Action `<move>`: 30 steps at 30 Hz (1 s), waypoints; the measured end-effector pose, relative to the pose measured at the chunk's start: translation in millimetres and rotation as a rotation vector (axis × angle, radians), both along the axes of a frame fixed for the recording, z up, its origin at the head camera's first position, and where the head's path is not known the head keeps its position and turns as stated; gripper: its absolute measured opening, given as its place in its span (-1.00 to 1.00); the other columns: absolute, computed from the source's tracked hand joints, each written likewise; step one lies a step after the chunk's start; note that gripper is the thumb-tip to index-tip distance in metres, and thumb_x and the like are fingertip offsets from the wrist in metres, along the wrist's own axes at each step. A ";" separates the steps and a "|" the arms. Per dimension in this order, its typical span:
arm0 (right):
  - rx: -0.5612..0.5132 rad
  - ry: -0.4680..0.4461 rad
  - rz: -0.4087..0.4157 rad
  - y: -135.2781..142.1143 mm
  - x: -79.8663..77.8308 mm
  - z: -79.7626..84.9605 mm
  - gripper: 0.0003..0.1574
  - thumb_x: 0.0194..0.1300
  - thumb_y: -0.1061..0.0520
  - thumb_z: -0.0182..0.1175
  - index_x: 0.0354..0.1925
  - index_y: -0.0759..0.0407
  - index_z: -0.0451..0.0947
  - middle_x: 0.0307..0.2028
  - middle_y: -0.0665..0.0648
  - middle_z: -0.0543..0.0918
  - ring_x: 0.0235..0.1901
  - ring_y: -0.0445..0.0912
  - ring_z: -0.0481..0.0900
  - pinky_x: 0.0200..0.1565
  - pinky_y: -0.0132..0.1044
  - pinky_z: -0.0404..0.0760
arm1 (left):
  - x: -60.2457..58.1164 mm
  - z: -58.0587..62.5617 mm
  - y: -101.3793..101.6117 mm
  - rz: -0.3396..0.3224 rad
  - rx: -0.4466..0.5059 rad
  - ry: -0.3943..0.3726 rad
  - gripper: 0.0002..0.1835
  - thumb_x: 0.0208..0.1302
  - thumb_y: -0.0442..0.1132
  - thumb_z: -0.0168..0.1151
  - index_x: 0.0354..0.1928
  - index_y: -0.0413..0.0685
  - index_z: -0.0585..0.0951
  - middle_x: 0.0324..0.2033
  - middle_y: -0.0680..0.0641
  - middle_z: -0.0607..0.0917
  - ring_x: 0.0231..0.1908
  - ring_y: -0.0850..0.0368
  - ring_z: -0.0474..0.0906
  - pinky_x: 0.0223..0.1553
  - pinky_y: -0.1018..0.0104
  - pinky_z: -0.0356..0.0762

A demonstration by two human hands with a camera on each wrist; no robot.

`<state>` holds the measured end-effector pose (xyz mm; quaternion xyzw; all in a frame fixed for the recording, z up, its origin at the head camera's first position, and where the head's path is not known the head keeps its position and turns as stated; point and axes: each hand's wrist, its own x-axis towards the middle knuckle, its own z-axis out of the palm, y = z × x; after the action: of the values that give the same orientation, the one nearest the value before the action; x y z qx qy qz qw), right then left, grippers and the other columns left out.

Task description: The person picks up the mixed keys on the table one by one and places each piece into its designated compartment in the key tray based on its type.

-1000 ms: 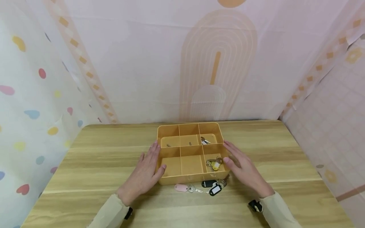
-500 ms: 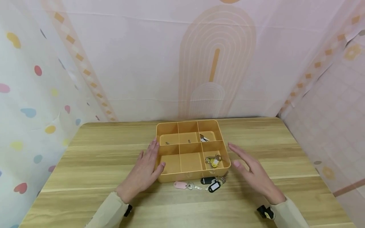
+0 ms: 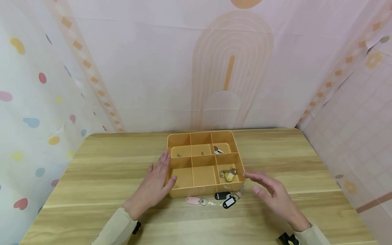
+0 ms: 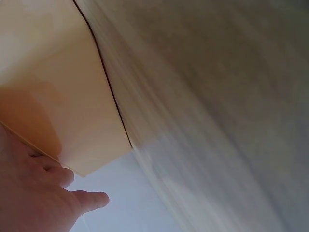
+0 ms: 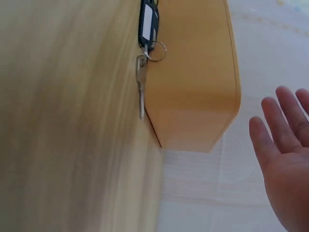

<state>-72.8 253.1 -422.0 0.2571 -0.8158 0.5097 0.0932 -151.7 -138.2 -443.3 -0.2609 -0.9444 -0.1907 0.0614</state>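
Observation:
An orange-yellow six-compartment organizer box (image 3: 203, 191) sits on the table. My left hand (image 3: 151, 185) lies with extended fingers along its left wall, the thumb near the front left corner; the left wrist view shows the fingers (image 4: 36, 166) right at the rim. Off the right front corner is my right hand (image 3: 274, 195), fingers extended and holding nothing. Keys with a yellow tag (image 3: 230, 176) lie in the front right compartment, and keys with a white tag (image 3: 218, 150) in the back right one. Before the box lie a key with a pink tag (image 3: 193, 200) and keys with black tags (image 3: 229, 202).
Small dark pieces (image 3: 179, 155) show in the back left and back middle compartments. The wooden table (image 3: 116, 163) ends at a patterned cloth backdrop (image 3: 153, 75), with more cloth at both sides.
My right hand has come off the box's right wall and moved right and toward me. My left hand stays at the left wall. The keys have not visibly moved.

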 end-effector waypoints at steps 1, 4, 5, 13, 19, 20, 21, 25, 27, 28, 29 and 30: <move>-0.001 0.006 0.010 -0.4 0.5 -0.9 -0.45 0.29 0.46 0.06 0.21 0.16 0.48 0.14 0.12 0.57 0.14 -0.05 0.50 0.18 -0.33 0.42 | -0.1 0.0 0.0 0.000 0.003 0.002 -0.18 0.47 0.06 -0.08 0.51 -0.25 -0.14 0.52 -0.14 -0.21 0.47 -0.07 -0.22 0.30 -0.35 -0.03; 0.028 -0.004 0.023 -1.4 1.9 -3.3 -0.48 0.30 0.42 0.10 0.18 0.12 0.52 0.11 0.08 0.59 0.10 -0.05 0.54 0.16 -0.30 0.45 | -0.8 0.7 0.0 0.001 0.006 0.003 -0.19 0.47 0.06 -0.08 0.50 -0.27 -0.12 0.52 -0.14 -0.21 0.48 -0.05 -0.22 0.30 -0.35 -0.03; 0.046 -0.018 0.026 -1.8 2.4 -3.9 -0.50 0.32 0.39 0.11 0.18 0.09 0.53 0.11 0.06 0.59 0.09 -0.05 0.54 0.16 -0.27 0.46 | -0.9 1.3 0.2 0.001 0.007 0.002 -0.19 0.47 0.06 -0.08 0.50 -0.27 -0.12 0.52 -0.14 -0.21 0.48 -0.04 -0.23 0.30 -0.34 -0.03; 0.215 -0.206 0.065 -1.1 1.7 -18.6 -0.55 0.39 0.12 0.16 0.22 -0.04 0.50 0.15 -0.14 0.56 0.15 -0.09 0.50 0.14 0.03 0.47 | -0.3 3.0 -0.7 0.001 -0.008 -0.006 -0.19 0.48 0.11 -0.14 0.50 -0.27 -0.12 0.52 -0.14 -0.21 0.48 -0.03 -0.24 0.30 -0.34 -0.03; 0.311 -0.205 0.088 0.4 -1.4 -29.8 -0.56 0.37 0.04 0.20 0.20 -0.05 0.53 0.10 -0.14 0.60 0.11 -0.12 0.53 0.12 -0.06 0.51 | 1.3 0.4 -0.4 0.001 -0.003 -0.018 -0.18 0.48 0.09 -0.10 0.51 -0.22 -0.16 0.52 -0.12 -0.24 0.48 -0.03 -0.25 0.31 -0.34 -0.04; 0.325 -0.206 0.084 0.3 -1.9 -30.3 -0.57 0.36 0.03 0.21 0.19 -0.06 0.53 0.10 -0.14 0.61 0.12 -0.12 0.53 0.12 -0.06 0.51 | 1.5 -0.1 -0.2 0.000 -0.001 -0.017 -0.18 0.48 0.08 -0.10 0.51 -0.23 -0.16 0.52 -0.12 -0.24 0.48 -0.04 -0.24 0.30 -0.34 -0.04; 0.346 -0.208 0.077 0.1 -2.6 -30.6 -0.57 0.36 0.01 0.21 0.19 -0.07 0.54 0.10 -0.16 0.60 0.12 -0.12 0.52 0.12 -0.06 0.51 | 1.7 -0.6 0.0 0.000 -0.001 -0.017 -0.18 0.48 0.08 -0.09 0.51 -0.23 -0.16 0.52 -0.11 -0.25 0.48 -0.05 -0.24 0.30 -0.34 -0.04; 0.414 -0.249 0.065 -1.6 -5.9 -30.4 -0.57 0.35 -0.06 0.21 0.17 -0.10 0.55 0.09 -0.20 0.59 0.13 -0.14 0.50 0.13 -0.06 0.49 | 1.9 -1.7 0.2 0.000 -0.003 -0.016 -0.18 0.48 0.09 -0.10 0.51 -0.24 -0.16 0.52 -0.10 -0.26 0.47 -0.07 -0.22 0.30 -0.35 -0.04; 0.445 -0.264 0.066 -3.0 -7.9 -30.2 -0.56 0.35 -0.09 0.20 0.16 -0.09 0.56 0.10 -0.20 0.58 0.13 -0.15 0.49 0.14 -0.07 0.48 | 1.9 -1.3 -0.1 0.000 -0.003 -0.017 -0.18 0.48 0.10 -0.13 0.51 -0.23 -0.16 0.52 -0.11 -0.26 0.47 -0.06 -0.23 0.30 -0.35 -0.04; 0.455 -0.270 0.066 -3.6 -8.7 -30.0 -0.56 0.34 -0.09 0.21 0.16 -0.08 0.56 0.09 -0.18 0.59 0.13 -0.16 0.49 0.14 -0.07 0.48 | 1.9 -1.0 -0.2 0.000 -0.004 -0.017 -0.18 0.48 0.11 -0.14 0.51 -0.22 -0.17 0.52 -0.12 -0.25 0.48 -0.05 -0.23 0.30 -0.34 -0.04; 0.464 -0.272 0.068 -4.1 -9.3 -29.7 -0.55 0.34 -0.10 0.21 0.15 -0.06 0.57 0.09 -0.17 0.60 0.12 -0.16 0.50 0.14 -0.08 0.49 | 1.8 -0.5 -0.3 0.000 -0.004 -0.018 -0.18 0.49 0.12 -0.15 0.51 -0.22 -0.18 0.52 -0.12 -0.24 0.48 -0.04 -0.24 0.30 -0.34 -0.04; 0.474 -0.270 0.066 -4.5 -9.7 -29.5 -0.55 0.33 -0.10 0.21 0.15 -0.06 0.57 0.08 -0.17 0.60 0.11 -0.17 0.50 0.13 -0.08 0.49 | 1.7 0.1 -0.5 -0.001 -0.003 -0.018 -0.18 0.49 0.13 -0.16 0.51 -0.21 -0.18 0.52 -0.13 -0.24 0.48 -0.03 -0.25 0.30 -0.34 -0.04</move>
<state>-82.6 248.5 -451.5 0.2280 -0.9085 0.3368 -0.0959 -150.0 -138.7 -443.1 -0.2599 -0.9450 -0.1915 0.0522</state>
